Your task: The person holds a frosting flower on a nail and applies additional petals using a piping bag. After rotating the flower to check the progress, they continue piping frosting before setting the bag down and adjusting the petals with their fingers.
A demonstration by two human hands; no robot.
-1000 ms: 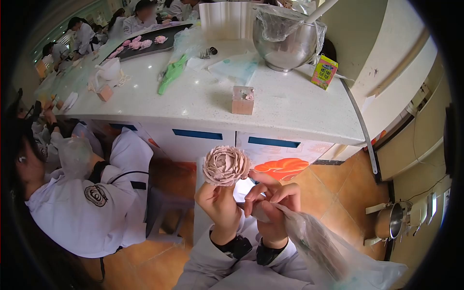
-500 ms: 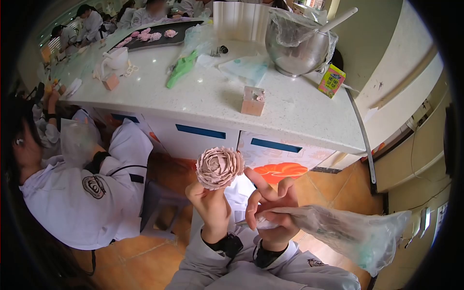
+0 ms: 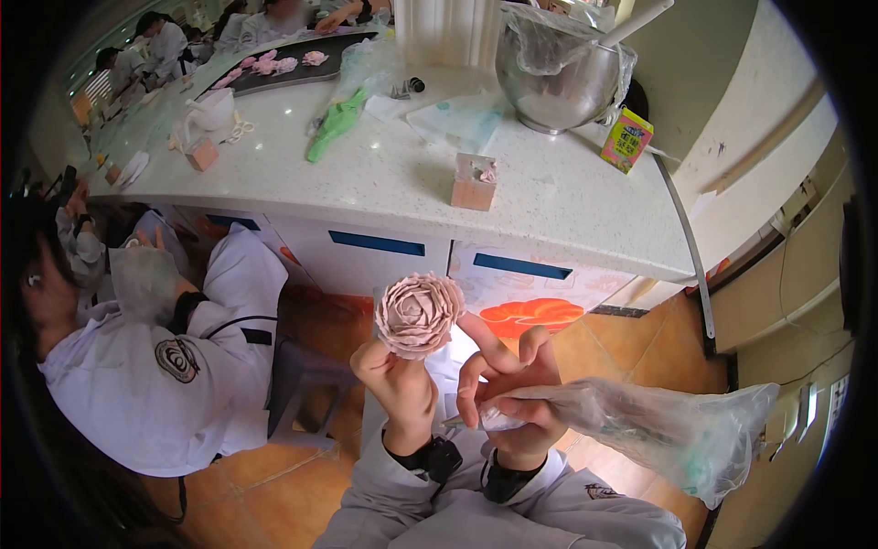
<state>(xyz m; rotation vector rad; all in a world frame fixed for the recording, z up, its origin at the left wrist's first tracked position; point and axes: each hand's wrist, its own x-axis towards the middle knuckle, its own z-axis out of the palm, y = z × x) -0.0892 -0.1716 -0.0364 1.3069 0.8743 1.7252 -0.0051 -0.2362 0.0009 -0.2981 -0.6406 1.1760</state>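
Observation:
A pale pink piped flower (image 3: 419,315) with many layered petals stands above my left hand (image 3: 397,386), whose fingers are closed beneath it; the support under the flower is hidden. My right hand (image 3: 514,393) is wrapped round the twisted neck of a clear piping bag (image 3: 658,425). The bag's full end trails out to the right, and its narrow tip points left, low between my hands. The index finger of my right hand reaches up to the flower's right edge.
On the white counter (image 3: 366,174) are a wooden block (image 3: 475,181), a steel bowl (image 3: 558,87), a yellow-green box (image 3: 627,140), a green bag (image 3: 337,126) and a dark tray (image 3: 320,69) with pink flowers. A seated co-worker (image 3: 155,357) is close on the left.
The view has shifted slightly, with the counter a little higher in it. The flower looks slightly turned. At the back, a person's arm now reaches in over the tray.

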